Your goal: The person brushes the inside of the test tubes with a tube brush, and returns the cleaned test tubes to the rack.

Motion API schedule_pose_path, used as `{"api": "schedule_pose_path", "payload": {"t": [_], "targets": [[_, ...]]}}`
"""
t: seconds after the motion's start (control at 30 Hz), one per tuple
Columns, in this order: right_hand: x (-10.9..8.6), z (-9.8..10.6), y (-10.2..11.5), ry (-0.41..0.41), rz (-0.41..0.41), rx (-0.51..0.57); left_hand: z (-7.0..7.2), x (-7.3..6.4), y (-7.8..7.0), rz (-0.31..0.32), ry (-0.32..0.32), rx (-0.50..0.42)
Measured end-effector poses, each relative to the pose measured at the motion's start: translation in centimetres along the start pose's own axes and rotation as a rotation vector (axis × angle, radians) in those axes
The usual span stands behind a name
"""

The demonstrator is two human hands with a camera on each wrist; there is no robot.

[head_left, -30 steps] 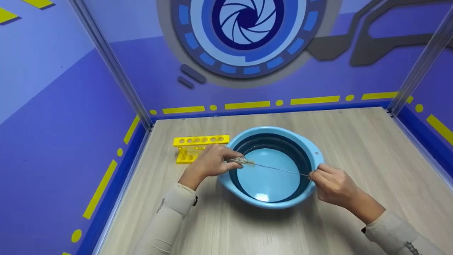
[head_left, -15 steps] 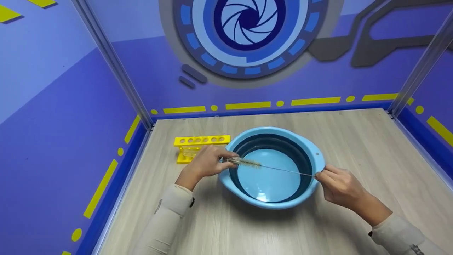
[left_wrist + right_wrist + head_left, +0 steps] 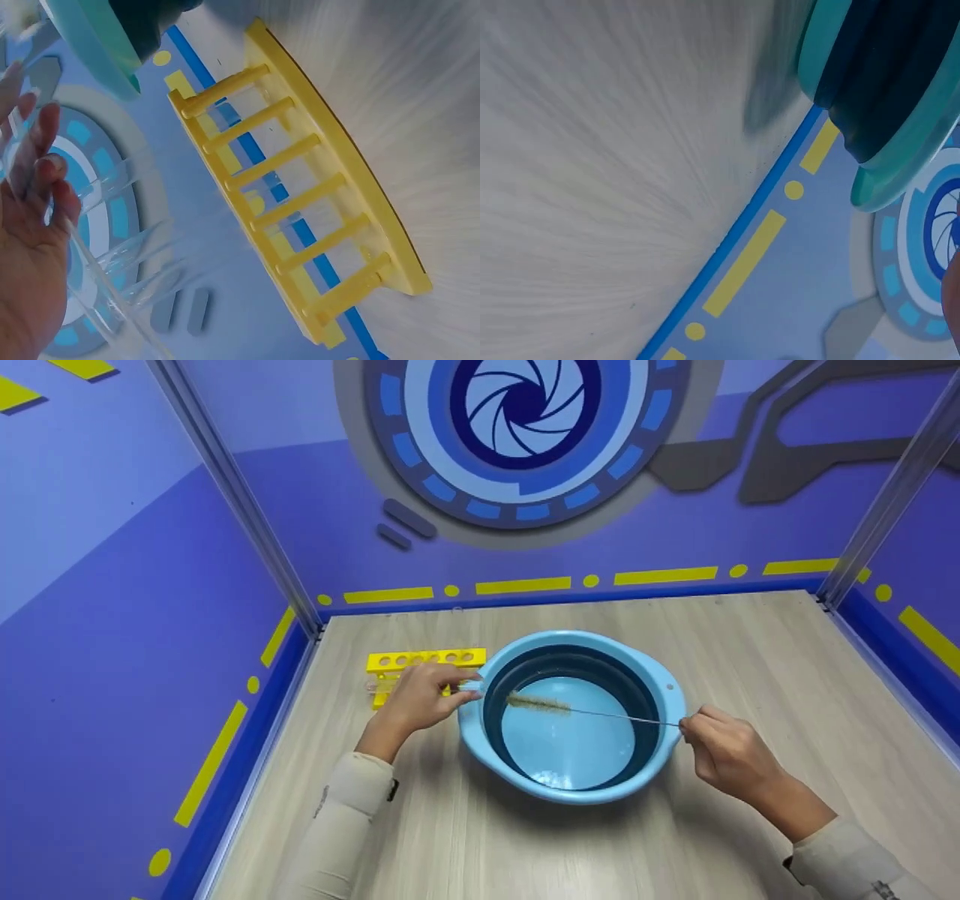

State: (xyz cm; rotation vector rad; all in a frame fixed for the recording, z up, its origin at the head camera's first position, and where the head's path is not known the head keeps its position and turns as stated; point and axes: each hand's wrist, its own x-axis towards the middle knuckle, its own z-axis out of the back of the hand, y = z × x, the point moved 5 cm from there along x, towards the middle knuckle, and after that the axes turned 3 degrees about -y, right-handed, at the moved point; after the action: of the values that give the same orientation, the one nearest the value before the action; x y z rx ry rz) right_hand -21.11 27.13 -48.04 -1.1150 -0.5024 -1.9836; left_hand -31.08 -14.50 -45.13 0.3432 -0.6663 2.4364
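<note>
My left hand (image 3: 420,699) grips a clear glass test tube (image 3: 112,292) at the basin's left rim, its mouth end poking out past the fingertips. In the left wrist view the tube runs back below the palm. My right hand (image 3: 731,751) pinches the wire handle of a test tube brush (image 3: 540,703) at the right rim. The brush's tan bristles hang over the basin, apart from the tube, and its wire stretches level to the right. Beneath lies a round light-blue basin (image 3: 566,795) with a dark inner wall.
A yellow test tube rack (image 3: 427,658) stands left of the basin, partly behind my left hand. Clear tubes show in it in the left wrist view. Patterned blue walls (image 3: 285,525) enclose the wooden table (image 3: 757,660) at the back and sides.
The brush has come out of the tube, its bristles now fully exposed. My left hand has moved left with the tube, and my right hand has moved right with the brush.
</note>
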Motion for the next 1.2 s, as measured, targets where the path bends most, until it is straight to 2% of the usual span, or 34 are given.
{"api": "schedule_pose_path", "payload": {"t": [0.1, 0.2, 0.37, 0.6, 0.8, 0.97, 1.1, 1.2], "targets": [[-0.4, -0.5, -0.2, 0.046, -0.051, -0.043, 0.4, 0.0, -0.2, -0.014, -0.049, -0.045], [-0.7, -1.0, -0.4, 0.096, -0.104, -0.039, 0.7, 0.1, -0.6, -0.013, -0.08, -0.106], [-0.7, -1.6, -0.7, 0.162, -0.181, -0.031, 0.8, -0.1, -0.7, 0.024, -0.113, -0.172], [-0.1, -2.1, -0.6, 0.248, -0.189, -0.099, 1.0, -0.6, -0.3, 0.04, -0.167, -0.17], [0.6, -2.5, -0.8, 0.235, -0.211, -0.115, 1.8, -1.0, 0.1, 0.062, -0.294, -0.255], [0.8, -3.3, -0.8, 0.234, -0.218, -0.157, 2.5, -1.2, 0.4, 0.051, -0.415, -0.322], [1.0, -4.1, -1.0, 0.27, -0.283, -0.193, 3.1, -1.3, 0.6, 0.034, -0.533, -0.33], [1.2, -4.5, -1.3, 0.294, -0.342, -0.195, 3.3, -1.5, 0.6, 0.032, -0.582, -0.33]]}}
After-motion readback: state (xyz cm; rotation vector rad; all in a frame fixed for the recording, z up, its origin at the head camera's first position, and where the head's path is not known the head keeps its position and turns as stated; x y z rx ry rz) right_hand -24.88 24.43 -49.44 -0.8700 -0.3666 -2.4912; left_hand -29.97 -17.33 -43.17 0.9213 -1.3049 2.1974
